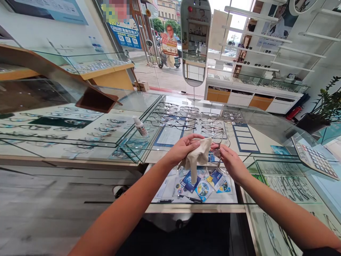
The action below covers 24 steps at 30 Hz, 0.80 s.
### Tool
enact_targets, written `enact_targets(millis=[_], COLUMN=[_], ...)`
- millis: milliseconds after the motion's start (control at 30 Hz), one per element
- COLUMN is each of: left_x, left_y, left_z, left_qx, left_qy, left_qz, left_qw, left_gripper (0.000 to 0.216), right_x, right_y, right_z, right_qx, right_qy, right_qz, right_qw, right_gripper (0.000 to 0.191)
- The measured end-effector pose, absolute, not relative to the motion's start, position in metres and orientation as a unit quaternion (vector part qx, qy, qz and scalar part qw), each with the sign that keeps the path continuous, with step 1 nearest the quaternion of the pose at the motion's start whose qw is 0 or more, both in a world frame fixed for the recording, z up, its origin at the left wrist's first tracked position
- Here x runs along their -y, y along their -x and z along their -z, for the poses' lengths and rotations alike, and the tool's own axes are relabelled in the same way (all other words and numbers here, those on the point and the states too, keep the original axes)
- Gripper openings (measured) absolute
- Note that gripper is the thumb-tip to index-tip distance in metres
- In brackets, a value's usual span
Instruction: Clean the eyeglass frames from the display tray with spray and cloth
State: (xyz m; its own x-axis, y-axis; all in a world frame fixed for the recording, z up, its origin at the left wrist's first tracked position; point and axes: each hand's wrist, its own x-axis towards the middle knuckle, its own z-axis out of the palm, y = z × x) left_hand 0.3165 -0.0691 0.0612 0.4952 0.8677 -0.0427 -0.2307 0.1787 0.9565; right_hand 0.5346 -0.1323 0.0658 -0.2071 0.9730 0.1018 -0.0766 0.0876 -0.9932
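My left hand is closed on a pale beige cleaning cloth, which hangs down in folds from the fingers. A pair of eyeglasses is pinched in my right hand, held upright just right of the cloth. The cloth meets the glasses' left side; the exact contact is hidden by its folds. Both hands are above the near edge of a glass counter. On the counter top beyond them, several eyeglasses lie in rows.
A white spray bottle stands on the glass case to the left. A calculator sits at the right. Printed cards and pens lie beneath my hands. An oval mirror rises at the back, and a brown panel juts in from the left.
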Motion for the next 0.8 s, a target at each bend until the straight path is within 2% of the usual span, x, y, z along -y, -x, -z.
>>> enact_targets(millis=[500, 800], left_x=[0.073, 0.077], left_y=[-0.325, -0.326], left_z=[-0.050, -0.048], left_qx=[-0.248, -0.229], left_qy=[-0.497, -0.513], left_qz=[-0.416, -0.377], left_qw=[0.720, 0.737], left_gripper=[0.051, 0.049], right_x=[0.133, 0.136], right_y=[-0.534, -0.536], right_z=[-0.072, -0.077], right_qx=[0.531, 0.630], right_qy=[0.420, 0.452], right_qz=[-0.540, -0.356], right_qw=[0.500, 0.521], right_gripper=[0.044, 0.042])
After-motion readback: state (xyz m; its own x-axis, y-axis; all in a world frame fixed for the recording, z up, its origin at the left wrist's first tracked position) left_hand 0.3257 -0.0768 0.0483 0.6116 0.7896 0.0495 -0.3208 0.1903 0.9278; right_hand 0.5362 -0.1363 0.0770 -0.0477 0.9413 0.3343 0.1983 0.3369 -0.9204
